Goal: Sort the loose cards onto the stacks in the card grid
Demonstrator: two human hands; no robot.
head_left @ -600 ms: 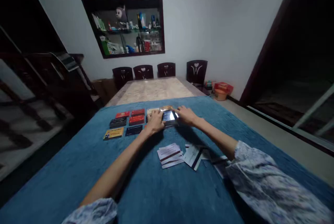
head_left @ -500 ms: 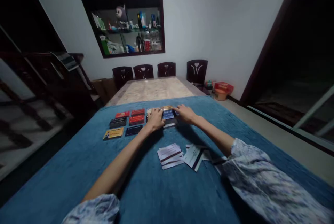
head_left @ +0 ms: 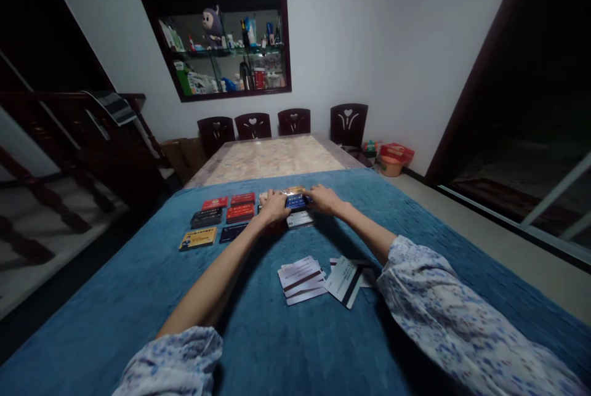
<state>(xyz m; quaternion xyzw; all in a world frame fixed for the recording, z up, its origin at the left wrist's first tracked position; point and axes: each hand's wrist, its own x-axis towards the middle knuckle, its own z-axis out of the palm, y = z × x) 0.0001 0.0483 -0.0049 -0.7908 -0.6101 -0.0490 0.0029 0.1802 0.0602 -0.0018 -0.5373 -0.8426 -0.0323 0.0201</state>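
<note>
A stack of blue cards lies between my two hands on the blue cloth. My left hand, fingers curled, presses on its left side and partly covers the stacks beneath. From the right, my right hand grips the same stack's edge with bent fingers. A gold stack shows just behind, and a white stack just in front. Left of my hands are red cards, black cards, a yellow stack and dark blue cards.
Nearer to me lie loose white striped cards and a pale card, partly overlapping others. The blue cloth covers the near table; bare tabletop extends beyond. Several dark chairs stand at the far end.
The white stack in front of the blue cards shows more clearly. Both hands stay around the blue stack, and my right forearm and sleeve have shifted slightly. The view has moved a little.
</note>
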